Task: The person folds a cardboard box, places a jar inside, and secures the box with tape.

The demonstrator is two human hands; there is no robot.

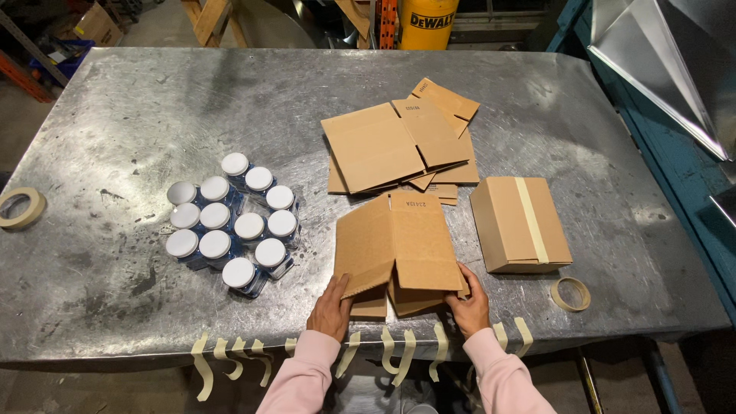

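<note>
At the far left edge of the metal table (138, 115) lies a roll of masking tape (21, 208), well apart from either hand. Nearer, up and to the left of the left fingers, stands a cluster of small jars with white lids (232, 222), packed close together. Along the near table edge, below both hands, hang pre-torn strips of masking tape (230, 356).

The left hand (331, 308) grips the lower left flap of a partly folded cardboard box (399, 249), its fingers spread and pressed over the flap edge with the thumb beneath. The box rises directly beyond the fingertips, its panels half opened and its bottom flaps loose between the two hands. The right hand (469, 307) clamps the box's lower right corner, fingers curled around the cardboard.

By the look of it, the step in hand is squaring a flat carton into shape; the flaps between the hands are not yet closed. The next move would likely call for folding those flaps flush and holding them while a tape strip is pulled from the edge just under the wrists.

Beyond the box lies a stack of flat cardboard blanks (402, 146). Right of the right fingers sits a finished taped box (520, 224), and just beside it a second tape roll (571, 294).
</note>
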